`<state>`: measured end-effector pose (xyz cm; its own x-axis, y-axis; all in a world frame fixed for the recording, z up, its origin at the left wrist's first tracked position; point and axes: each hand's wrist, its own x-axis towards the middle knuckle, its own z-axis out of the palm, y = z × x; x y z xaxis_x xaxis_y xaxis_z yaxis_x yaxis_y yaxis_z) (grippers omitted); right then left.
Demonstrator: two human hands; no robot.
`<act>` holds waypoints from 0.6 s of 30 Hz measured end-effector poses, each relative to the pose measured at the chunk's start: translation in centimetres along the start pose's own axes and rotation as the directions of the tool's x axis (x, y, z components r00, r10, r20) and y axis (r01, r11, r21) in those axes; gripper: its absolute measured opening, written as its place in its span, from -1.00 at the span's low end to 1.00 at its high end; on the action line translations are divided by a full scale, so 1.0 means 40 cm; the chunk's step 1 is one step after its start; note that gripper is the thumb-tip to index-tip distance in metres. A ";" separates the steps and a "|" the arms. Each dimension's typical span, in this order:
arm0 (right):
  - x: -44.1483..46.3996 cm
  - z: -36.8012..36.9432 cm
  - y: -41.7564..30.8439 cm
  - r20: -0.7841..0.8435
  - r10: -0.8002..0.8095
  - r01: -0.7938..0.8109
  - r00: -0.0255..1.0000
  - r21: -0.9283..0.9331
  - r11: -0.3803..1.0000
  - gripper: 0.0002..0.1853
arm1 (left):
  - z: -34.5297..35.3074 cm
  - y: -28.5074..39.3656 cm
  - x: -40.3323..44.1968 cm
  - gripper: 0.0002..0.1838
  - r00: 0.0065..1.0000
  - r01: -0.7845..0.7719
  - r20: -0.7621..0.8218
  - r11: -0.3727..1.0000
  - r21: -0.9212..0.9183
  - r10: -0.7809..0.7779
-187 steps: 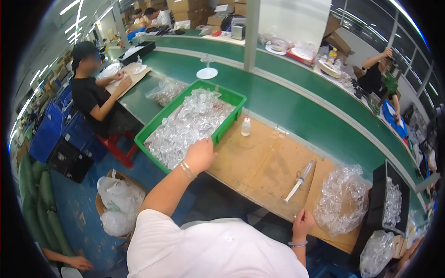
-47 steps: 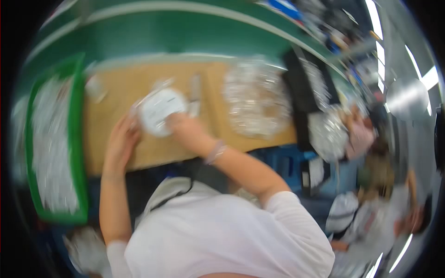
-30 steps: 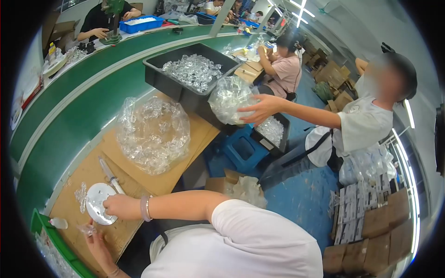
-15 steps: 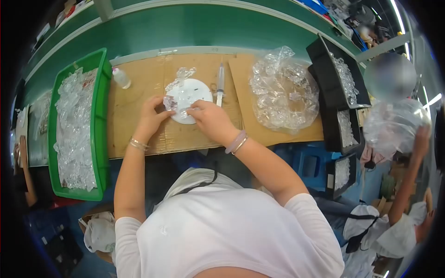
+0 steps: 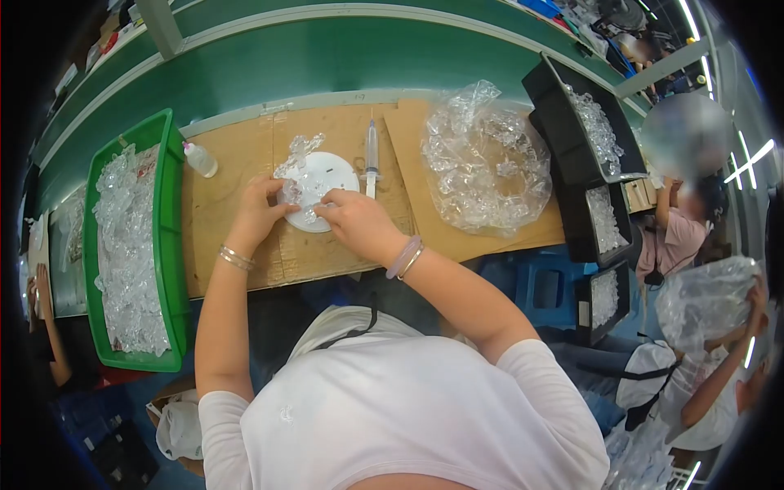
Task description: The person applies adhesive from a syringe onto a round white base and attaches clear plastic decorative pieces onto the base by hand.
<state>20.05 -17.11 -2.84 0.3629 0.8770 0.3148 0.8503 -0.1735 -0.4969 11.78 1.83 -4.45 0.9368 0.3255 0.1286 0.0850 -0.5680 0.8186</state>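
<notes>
My left hand (image 5: 260, 214) is at the left edge of a white round plate (image 5: 336, 173), its thumb and fingers closed on a small clear plastic piece (image 5: 290, 193). My right hand (image 5: 361, 224) reaches over the plate's lower right side with its fingertips pinched together. Whatever sits between those fingertips is too small to make out. Several clear plastic pieces (image 5: 300, 152) lie at the plate's upper left edge, and a small dark bit rests on the plate. A syringe (image 5: 372, 157) lies just right of the plate, its tip pointing away from me.
A green crate (image 5: 170, 245) of clear pieces stands on the left, beside a small white bottle (image 5: 201, 160). On the right are a large clear bag (image 5: 487, 175) of pieces and black bins (image 5: 563, 139). A person at far right holds a clear bag (image 5: 704, 298).
The view has shifted slightly, moving the table contents leftward. Both my hands stay at the plate in nearly the same pose. The co-worker's clear bag at right is lower, and another person shows behind.
</notes>
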 end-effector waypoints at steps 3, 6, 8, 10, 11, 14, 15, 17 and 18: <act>0.000 -0.001 0.000 0.010 -0.009 0.009 1.000 -0.006 1.000 -0.79 | -0.007 0.015 -0.004 -0.68 0.997 -0.080 0.003 0.991 0.105 0.080; -0.004 0.001 -0.004 -0.028 -0.012 0.012 1.000 0.008 1.000 -0.79 | 0.003 0.019 0.002 -0.69 1.000 -0.023 -0.003 0.996 0.083 0.023; -0.001 0.022 0.004 0.050 0.003 -0.004 0.999 0.011 1.000 -0.83 | -0.014 -0.022 -0.002 -0.70 0.982 0.110 0.148 0.993 0.035 -0.114; 0.009 0.050 0.001 0.185 0.161 -0.165 0.970 0.006 0.986 -0.85 | -0.023 -0.037 -0.041 -0.68 0.999 0.013 0.047 0.991 0.134 -0.019; -0.004 0.091 0.033 -0.031 0.070 -0.069 0.997 0.045 0.997 -0.82 | -0.001 -0.130 -0.009 -0.61 0.985 -0.117 0.121 0.990 -0.075 0.126; 0.001 0.068 0.018 0.064 0.060 -0.062 0.996 0.021 0.998 -0.84 | -0.004 -0.263 0.001 -0.55 0.994 0.060 0.104 0.978 -0.199 -0.040; 0.005 0.076 0.011 0.003 0.057 -0.057 0.998 0.035 0.998 -0.86 | -0.013 -0.302 0.024 -0.57 0.986 0.014 0.168 0.986 -0.163 0.014; 0.019 0.115 0.031 -0.023 0.043 -0.042 0.999 0.052 0.998 -0.83 | -0.041 -0.090 0.025 -0.62 0.942 0.093 0.304 0.981 0.169 -0.142; 0.025 0.099 0.018 0.024 0.108 -0.109 0.994 0.044 0.993 -0.83 | -0.048 0.113 -0.006 -0.54 0.914 0.072 0.336 0.904 0.422 -0.229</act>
<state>19.52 -14.58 -6.09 0.4432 0.8636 0.2402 0.7883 -0.2479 -0.5631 11.28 0.64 0.32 0.9503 0.1740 -0.2580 0.2873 -0.8092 0.5125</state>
